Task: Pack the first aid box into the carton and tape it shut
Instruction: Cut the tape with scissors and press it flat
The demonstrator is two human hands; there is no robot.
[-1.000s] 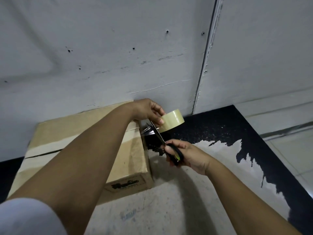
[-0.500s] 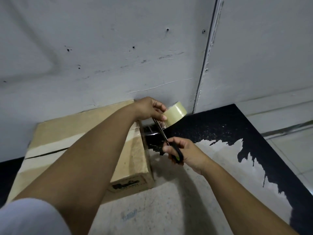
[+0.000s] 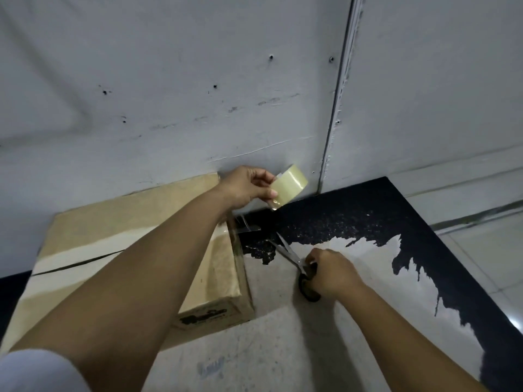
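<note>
The brown carton (image 3: 93,222) sits closed on the worktop against the wall, with clear tape along its top seam and a loose tape end (image 3: 245,225) hanging at its right edge. My left hand (image 3: 245,188) holds the roll of clear tape (image 3: 286,185) raised above the carton's far right corner, apart from the box. My right hand (image 3: 329,274) grips black-handled scissors (image 3: 294,263) low on the worktop to the right of the carton, blades pointing toward the box. The first aid box is not visible.
A grey wall (image 3: 198,80) rises right behind the carton. The worktop (image 3: 283,349) is grey with worn black coating at the back and right, and its right edge drops to a tiled floor (image 3: 492,250).
The tape strip between roll and carton has been cut. My left hand lifted the roll up and away; my right hand dropped down and right with the scissors.
</note>
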